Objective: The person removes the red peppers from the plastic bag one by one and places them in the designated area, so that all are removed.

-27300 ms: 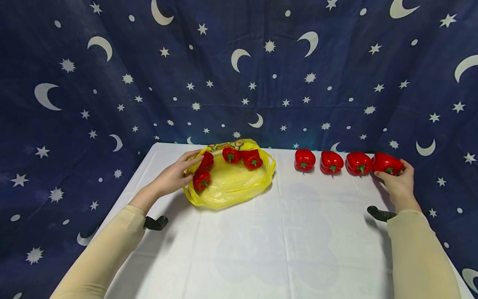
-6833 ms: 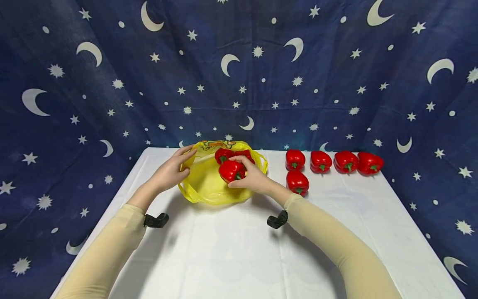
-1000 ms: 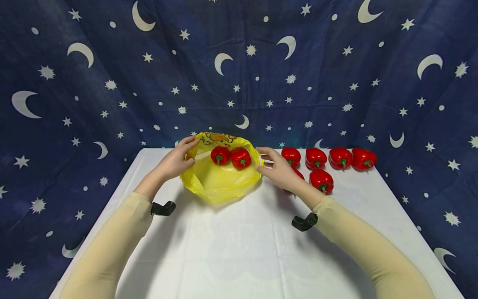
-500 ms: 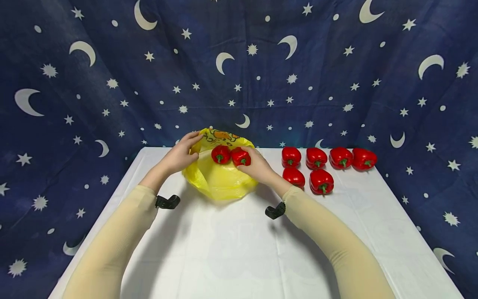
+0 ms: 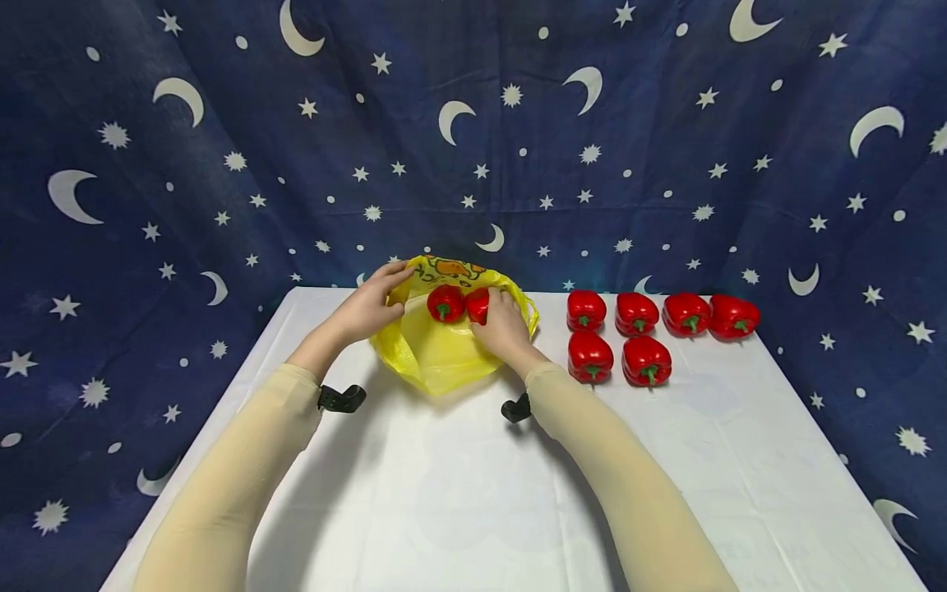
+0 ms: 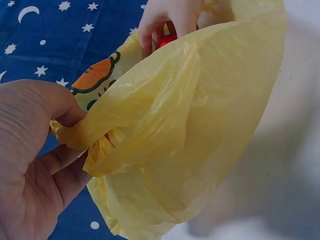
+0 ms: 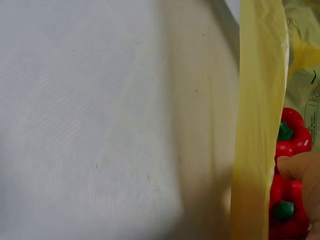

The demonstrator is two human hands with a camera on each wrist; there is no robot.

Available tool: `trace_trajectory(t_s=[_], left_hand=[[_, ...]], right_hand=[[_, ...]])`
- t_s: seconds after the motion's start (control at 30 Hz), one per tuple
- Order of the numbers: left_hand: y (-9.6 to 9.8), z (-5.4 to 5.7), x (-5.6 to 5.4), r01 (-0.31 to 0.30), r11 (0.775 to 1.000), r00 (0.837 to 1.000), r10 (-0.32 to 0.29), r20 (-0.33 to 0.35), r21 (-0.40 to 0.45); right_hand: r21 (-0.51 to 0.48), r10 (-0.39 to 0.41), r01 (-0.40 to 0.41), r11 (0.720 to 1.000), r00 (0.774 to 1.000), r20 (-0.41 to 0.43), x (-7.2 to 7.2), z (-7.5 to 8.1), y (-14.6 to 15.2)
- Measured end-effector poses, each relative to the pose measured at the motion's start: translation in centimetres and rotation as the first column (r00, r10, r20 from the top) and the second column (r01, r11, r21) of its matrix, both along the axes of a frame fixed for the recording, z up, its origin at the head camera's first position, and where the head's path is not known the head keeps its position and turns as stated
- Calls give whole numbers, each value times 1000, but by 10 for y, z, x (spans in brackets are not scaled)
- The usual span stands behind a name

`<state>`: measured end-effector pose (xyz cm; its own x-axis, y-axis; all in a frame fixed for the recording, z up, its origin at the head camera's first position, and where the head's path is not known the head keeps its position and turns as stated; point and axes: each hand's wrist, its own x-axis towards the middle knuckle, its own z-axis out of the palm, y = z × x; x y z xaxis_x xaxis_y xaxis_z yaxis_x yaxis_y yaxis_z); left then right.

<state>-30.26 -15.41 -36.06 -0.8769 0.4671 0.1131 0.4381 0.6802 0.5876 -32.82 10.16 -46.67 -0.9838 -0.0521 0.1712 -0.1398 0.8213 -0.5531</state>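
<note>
A yellow plastic bag (image 5: 444,362) lies with its mouth open on the white table, two red bell peppers showing inside. My left hand (image 5: 370,304) pinches its left rim; in the left wrist view, the thumb and fingers (image 6: 67,160) grip the bunched plastic. My right hand (image 5: 505,325) reaches inside the bag and grips the right-hand pepper (image 5: 478,304), covering part of it. Beside that one sits the other pepper (image 5: 445,304), green stem facing me. In the right wrist view, my right thumb (image 7: 295,165) overlaps the two peppers, and the other fingers are mostly out of view.
To the right of the bag, several red bell peppers stand in a back row, ending with one at the far right (image 5: 734,317). Two more, a left one (image 5: 590,357) and a right one (image 5: 647,361), form a front row. A dark blue star-and-moon cloth (image 5: 473,123) hangs behind the table (image 5: 444,493).
My right hand has gone from the bag's right rim onto the right-hand pepper inside. The left hand has shifted slightly right with the rim. Since the oldest frame, two peppers have moved from bag to table.
</note>
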Motion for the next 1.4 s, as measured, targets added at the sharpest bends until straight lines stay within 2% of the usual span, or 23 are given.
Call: trace_trajectory(t_s=[0.23,0.37,0.5,0.63,0.7,0.8,0.9,1.03,1.23,1.4], left_hand=[[3,-1,-3,18,1000,1000,-18,-2,-1],[4,-2,-3,22,1000,1000,-23,-11,-6],[2,-1,-2,18,1000,1000,-18,-22,0],[-1,-1,-1,12,1000,999,-12,-30,10],[-4,-3,1,11,1000,1000,-11,-18,2],[-8,-8,5,7,1000,1000,-7,-2,-9],[-11,-11,7,5,1000,1000,-5,-9,-1],[-13,-14,9,9,1000,999,-9,-31,7],[-15,-18,12,11,1000,1000,-11,-23,12],[-17,-19,13,11,999,1000,-10,-25,35]], right_hand=[[-92,-78,79,993,997,19,-7,-4,5],[-113,-75,78,990,997,31,-5,-3,9],[-141,-11,18,990,999,46,0,1,11],[-183,111,-99,978,992,57,12,3,12],[-198,192,-172,965,977,87,19,2,13],[-229,307,-271,935,942,138,29,-4,14],[-253,388,-349,902,913,124,33,-7,14],[-281,423,-382,880,901,101,34,-12,16],[-296,436,-380,877,887,151,34,-18,20],[-291,437,-382,877,886,155,32,-18,22]])
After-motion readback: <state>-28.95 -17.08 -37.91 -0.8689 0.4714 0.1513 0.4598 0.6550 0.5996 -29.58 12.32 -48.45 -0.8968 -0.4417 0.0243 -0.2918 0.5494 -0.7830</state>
